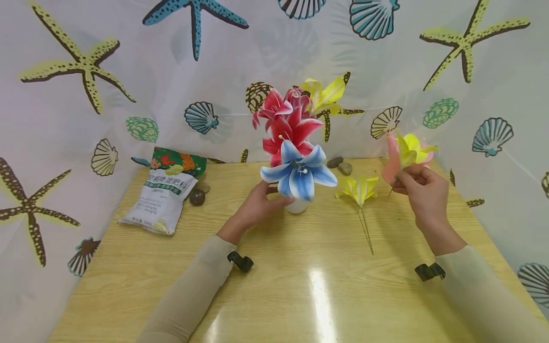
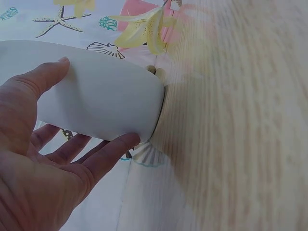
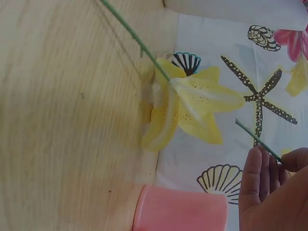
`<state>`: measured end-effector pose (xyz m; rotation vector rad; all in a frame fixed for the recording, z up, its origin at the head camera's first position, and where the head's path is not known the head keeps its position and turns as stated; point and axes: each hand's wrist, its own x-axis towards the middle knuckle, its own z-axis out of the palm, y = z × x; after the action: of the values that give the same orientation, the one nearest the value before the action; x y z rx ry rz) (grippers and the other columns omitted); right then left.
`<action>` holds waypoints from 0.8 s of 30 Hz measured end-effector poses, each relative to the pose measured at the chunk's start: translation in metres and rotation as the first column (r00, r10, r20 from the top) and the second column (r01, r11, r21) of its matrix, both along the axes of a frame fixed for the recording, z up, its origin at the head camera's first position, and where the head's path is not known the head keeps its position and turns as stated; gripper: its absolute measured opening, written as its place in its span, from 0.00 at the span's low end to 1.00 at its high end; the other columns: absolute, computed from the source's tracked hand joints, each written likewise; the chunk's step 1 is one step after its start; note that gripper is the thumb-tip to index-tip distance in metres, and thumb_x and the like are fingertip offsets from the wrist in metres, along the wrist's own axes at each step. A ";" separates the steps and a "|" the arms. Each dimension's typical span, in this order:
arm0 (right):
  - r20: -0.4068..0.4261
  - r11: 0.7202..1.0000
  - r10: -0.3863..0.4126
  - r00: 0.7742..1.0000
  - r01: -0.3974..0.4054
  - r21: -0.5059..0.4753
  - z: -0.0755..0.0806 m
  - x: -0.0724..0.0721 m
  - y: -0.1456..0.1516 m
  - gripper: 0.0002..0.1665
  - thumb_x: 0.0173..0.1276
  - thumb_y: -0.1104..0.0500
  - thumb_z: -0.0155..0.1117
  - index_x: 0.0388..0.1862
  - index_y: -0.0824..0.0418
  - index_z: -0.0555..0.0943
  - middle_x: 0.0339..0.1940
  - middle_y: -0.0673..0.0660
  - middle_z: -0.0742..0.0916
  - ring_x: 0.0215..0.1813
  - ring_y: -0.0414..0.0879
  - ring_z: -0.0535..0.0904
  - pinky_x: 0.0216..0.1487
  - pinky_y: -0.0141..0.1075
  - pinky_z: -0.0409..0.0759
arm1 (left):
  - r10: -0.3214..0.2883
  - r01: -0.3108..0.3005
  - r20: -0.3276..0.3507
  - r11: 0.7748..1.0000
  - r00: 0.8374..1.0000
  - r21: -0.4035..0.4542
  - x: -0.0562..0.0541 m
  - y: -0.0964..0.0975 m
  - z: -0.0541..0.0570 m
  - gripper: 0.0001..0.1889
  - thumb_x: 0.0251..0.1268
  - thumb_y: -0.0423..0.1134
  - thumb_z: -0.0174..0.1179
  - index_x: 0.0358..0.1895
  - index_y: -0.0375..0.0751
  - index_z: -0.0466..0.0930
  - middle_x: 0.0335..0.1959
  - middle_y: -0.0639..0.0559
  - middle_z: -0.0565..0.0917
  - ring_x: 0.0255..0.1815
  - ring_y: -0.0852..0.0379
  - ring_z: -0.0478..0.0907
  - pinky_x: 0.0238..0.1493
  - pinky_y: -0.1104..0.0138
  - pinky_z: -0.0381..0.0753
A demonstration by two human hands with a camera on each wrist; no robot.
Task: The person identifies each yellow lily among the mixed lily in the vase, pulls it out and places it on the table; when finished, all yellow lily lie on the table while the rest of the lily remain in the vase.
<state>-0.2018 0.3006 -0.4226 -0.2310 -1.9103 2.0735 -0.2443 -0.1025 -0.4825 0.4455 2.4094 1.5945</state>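
My left hand [image 1: 267,206] holds a white vase [image 2: 103,91], thumb on one side and fingers around the other. In the head view only the lower part of the vase shows beneath the flowers. Above it stand a blue-and-white lily [image 1: 300,171], red lilies [image 1: 293,128] and a yellow lily [image 1: 323,97]. On the right, my right hand [image 1: 429,195] pinches the green stem [image 3: 259,139] of another yellow lily [image 1: 410,150] between thumb and fingers. A pink container [image 3: 185,209] is behind that flower, partly covered by it in the head view.
Another yellow lily [image 1: 359,190] lies on the table [image 1: 274,286] between the hands, its stem toward me. Stones [image 1: 344,167] sit at the back edge. Farther left are a white-and-green bag [image 1: 160,195] and a dark round object [image 1: 197,196]. A patterned cloth hangs behind.
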 end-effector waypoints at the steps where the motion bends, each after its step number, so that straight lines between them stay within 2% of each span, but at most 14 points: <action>1: 0.011 1.000 0.007 1.000 -0.007 0.025 -0.002 0.002 0.003 0.05 0.78 0.65 0.72 0.46 0.68 0.88 0.31 0.50 0.93 0.31 0.40 0.93 0.37 0.32 0.93 | -0.002 0.002 -0.001 1.000 1.000 0.000 0.000 0.000 0.000 0.47 0.75 0.53 0.76 0.89 0.67 0.58 0.88 0.56 0.68 0.85 0.38 0.72 0.79 0.38 0.81; 7: 0.093 0.983 0.043 0.995 -0.058 0.173 -0.012 0.012 0.020 0.10 0.81 0.60 0.72 0.52 0.67 0.86 0.34 0.44 0.92 0.33 0.36 0.93 0.38 0.29 0.93 | 0.002 -0.003 -0.014 1.000 1.000 -0.008 0.001 0.002 0.000 0.46 0.74 0.54 0.76 0.89 0.67 0.58 0.87 0.56 0.69 0.85 0.38 0.72 0.78 0.38 0.81; 9: 0.134 0.962 0.046 0.990 -0.080 0.260 -0.014 0.014 0.023 0.14 0.82 0.58 0.71 0.55 0.68 0.84 0.34 0.40 0.92 0.34 0.33 0.93 0.39 0.28 0.93 | 0.002 -0.002 -0.017 1.000 1.000 -0.011 0.001 0.002 0.000 0.46 0.74 0.54 0.76 0.88 0.67 0.59 0.87 0.56 0.69 0.85 0.38 0.73 0.78 0.38 0.81; 12: 0.190 0.916 0.057 0.980 -0.127 0.380 -0.016 0.017 0.026 0.19 0.84 0.56 0.69 0.59 0.71 0.83 0.35 0.36 0.91 0.36 0.30 0.92 0.40 0.28 0.93 | 0.002 -0.002 -0.017 1.000 1.000 -0.012 0.000 0.001 0.000 0.46 0.74 0.54 0.76 0.88 0.67 0.59 0.87 0.56 0.69 0.85 0.38 0.72 0.79 0.38 0.81; 16: 0.246 0.874 0.081 0.966 -0.187 0.448 -0.021 0.021 0.031 0.24 0.85 0.55 0.68 0.63 0.76 0.81 0.34 0.32 0.89 0.36 0.29 0.91 0.41 0.30 0.93 | 0.001 -0.001 -0.007 1.000 1.000 -0.011 0.001 0.001 -0.001 0.46 0.74 0.54 0.76 0.89 0.68 0.59 0.88 0.56 0.68 0.85 0.38 0.72 0.79 0.37 0.81; 20: 0.287 0.830 0.084 0.954 -0.227 0.510 -0.026 0.025 0.036 0.25 0.85 0.54 0.68 0.63 0.76 0.82 0.35 0.36 0.90 0.36 0.29 0.91 0.41 0.30 0.94 | 0.003 -0.003 -0.004 1.000 1.000 -0.012 0.001 0.001 -0.001 0.46 0.74 0.54 0.76 0.89 0.68 0.58 0.88 0.56 0.68 0.85 0.38 0.72 0.78 0.37 0.81; 24: 0.350 0.758 0.061 0.935 -0.272 0.593 -0.029 0.027 0.041 0.25 0.85 0.51 0.67 0.62 0.72 0.85 0.42 0.52 0.94 0.35 0.29 0.90 0.40 0.30 0.93 | 0.011 -0.012 -0.008 1.000 1.000 -0.022 0.000 0.001 -0.001 0.47 0.74 0.55 0.76 0.89 0.69 0.58 0.88 0.56 0.69 0.85 0.38 0.72 0.78 0.38 0.81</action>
<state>-0.1751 0.3414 -0.4520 -0.2378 -2.7983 1.4022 -0.2439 -0.1011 -0.4835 0.4352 2.4371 1.5719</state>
